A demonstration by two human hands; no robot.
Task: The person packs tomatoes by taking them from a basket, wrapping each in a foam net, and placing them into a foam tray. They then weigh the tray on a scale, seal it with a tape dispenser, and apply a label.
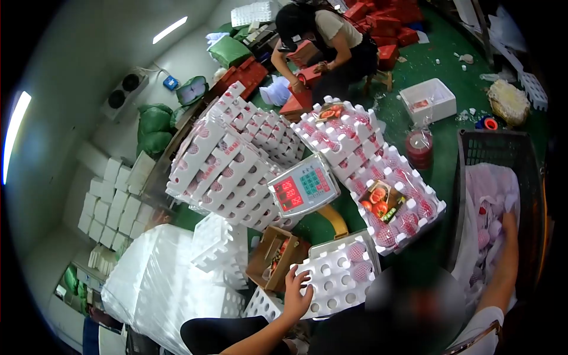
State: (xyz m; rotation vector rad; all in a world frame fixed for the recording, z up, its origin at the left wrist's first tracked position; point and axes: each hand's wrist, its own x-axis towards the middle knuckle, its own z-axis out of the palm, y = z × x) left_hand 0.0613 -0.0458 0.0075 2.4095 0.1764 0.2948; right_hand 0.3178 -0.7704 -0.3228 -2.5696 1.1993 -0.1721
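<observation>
My left hand [297, 291] rests at the left edge of a white foam tray [327, 283] with round hollows, its fingers spread and curled lightly at the rim. A few fruits in pink foam nets [361, 271] sit in the tray's right-hand hollows. The tray lies on the platform of a scale, whose display [304, 186] shows red digits. My right hand [509, 223] reaches into a black plastic crate [496, 141] lined with a white bag [488, 177]. Netted fruits [483, 238] lie in the bag beside that hand; its fingers are not clear.
Filled foam trays [222, 171] are stacked behind the scale, and more [408, 222] stand to its right, one with a printed card. A cardboard box [275, 258] is left of the tray. Another person [331, 35] bends over red boxes at the back. A white foam box [429, 100] sits on the floor.
</observation>
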